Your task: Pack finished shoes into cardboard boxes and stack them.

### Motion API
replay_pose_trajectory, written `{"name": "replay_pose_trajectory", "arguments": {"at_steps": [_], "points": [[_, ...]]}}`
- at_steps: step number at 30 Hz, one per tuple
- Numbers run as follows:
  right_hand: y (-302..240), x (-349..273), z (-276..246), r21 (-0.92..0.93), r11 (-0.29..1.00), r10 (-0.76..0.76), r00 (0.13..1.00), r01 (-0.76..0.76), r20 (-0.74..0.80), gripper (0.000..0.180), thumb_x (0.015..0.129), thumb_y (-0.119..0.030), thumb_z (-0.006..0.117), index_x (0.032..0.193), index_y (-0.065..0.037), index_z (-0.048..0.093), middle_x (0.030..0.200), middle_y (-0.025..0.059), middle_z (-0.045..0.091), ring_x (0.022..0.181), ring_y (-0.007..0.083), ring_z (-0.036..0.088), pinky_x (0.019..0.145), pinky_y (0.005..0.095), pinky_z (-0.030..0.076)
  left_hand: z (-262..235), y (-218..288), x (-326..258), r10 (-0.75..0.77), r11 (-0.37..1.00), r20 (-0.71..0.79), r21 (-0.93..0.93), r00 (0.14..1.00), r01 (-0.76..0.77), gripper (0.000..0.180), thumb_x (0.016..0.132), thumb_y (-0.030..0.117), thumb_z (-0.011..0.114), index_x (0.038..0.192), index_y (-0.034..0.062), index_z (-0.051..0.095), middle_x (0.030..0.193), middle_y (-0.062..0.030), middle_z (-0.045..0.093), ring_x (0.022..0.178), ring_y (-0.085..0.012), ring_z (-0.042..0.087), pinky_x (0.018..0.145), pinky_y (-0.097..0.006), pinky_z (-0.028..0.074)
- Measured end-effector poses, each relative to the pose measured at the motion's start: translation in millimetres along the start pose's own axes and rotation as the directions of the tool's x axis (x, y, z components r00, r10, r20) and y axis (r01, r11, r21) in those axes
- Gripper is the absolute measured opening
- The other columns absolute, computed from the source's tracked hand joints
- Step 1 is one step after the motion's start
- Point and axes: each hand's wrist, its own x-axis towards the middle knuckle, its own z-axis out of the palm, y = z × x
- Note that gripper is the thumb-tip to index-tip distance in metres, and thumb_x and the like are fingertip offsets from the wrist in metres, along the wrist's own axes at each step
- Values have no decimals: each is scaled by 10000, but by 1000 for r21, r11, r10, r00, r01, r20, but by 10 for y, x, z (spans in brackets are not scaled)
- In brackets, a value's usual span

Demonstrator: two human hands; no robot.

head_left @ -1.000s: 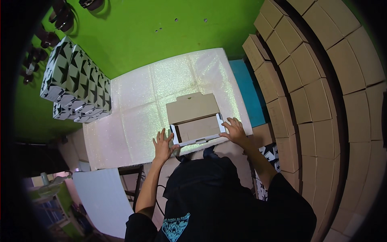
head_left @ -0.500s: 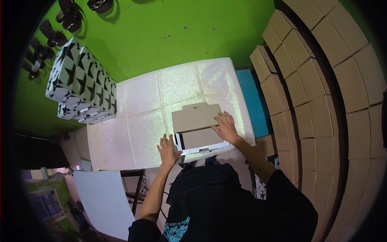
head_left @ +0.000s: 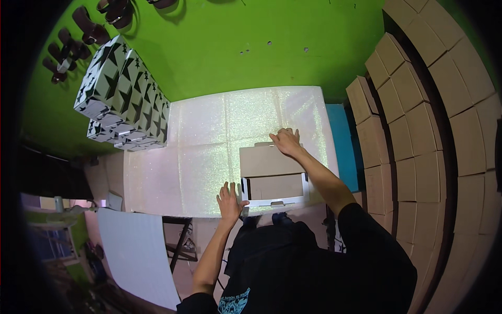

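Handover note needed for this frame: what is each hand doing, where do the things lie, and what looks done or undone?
Left hand: flat against the near-left corner of the cardboard box, not gripping.
Right hand: on the far edge of the raised lid flap.
The box sits near the front edge of the white table, lid not yet shut.
Star-patterned boxes stacked far left; brown cartons stacked right.

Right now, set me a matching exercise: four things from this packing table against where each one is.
1. left hand
2. right hand
3. star-patterned boxes
4. plain brown cartons

a. stacked along the person's right
b. on the far edge of the cardboard box
c. at the table's far left corner
d. at the box's near left corner

Pairs: 1-d, 2-b, 3-c, 4-a
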Motion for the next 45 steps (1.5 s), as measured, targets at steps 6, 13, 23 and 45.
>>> {"name": "replay_pose_trajectory", "arguments": {"at_steps": [6, 13, 23, 45], "points": [[-149, -834, -499, 127, 973, -165, 968, 191, -191, 250, 886, -330, 720, 944, -87, 707, 1269, 115, 610, 1293, 349, 459, 1114, 687, 198, 79, -130, -41, 110, 993, -64, -45, 992, -113, 868, 702, 424, 838, 1375, 2, 489, 1430, -256, 453, 1303, -414, 446, 1050, -531, 376], [-173, -1906, -191, 55, 922, -362, 901, 384, -239, 291, 848, -371, 756, 927, -108, 660, 1329, 103, 549, 1351, 371, 397, 1126, 689, 164, 74, -274, -26, 121, 976, -10, -182, 993, -121, 872, 742, 457, 818, 1391, -20, 483, 1416, -275, 466, 1295, -433, 458, 1062, -514, 374], [-109, -2340, 508, -147, 895, -444, 863, 420, -240, 263, 812, -232, 758, 993, -83, 639, 1277, 104, 540, 1340, 364, 401, 1133, 678, 208, -286, -235, -129, 270, 929, -206, -199, 940, -311, 655, 858, 173, 705, 1424, -5, 427, 1481, -280, 371, 1368, -447, 366, 1124, -557, 293], [-31, -2322, 619, -134, 888, -459, 867, 440, -195, 170, 850, -238, 721, 892, -78, 683, 1284, 88, 550, 1352, 341, 395, 1143, 655, 209, -38, 451, 78, 591, 805, 80, 2, 802, -593, 545, 871, 249, 706, 1359, 93, 520, 1485, -180, 387, 1408, -398, 315, 1136, -652, 209]]}}
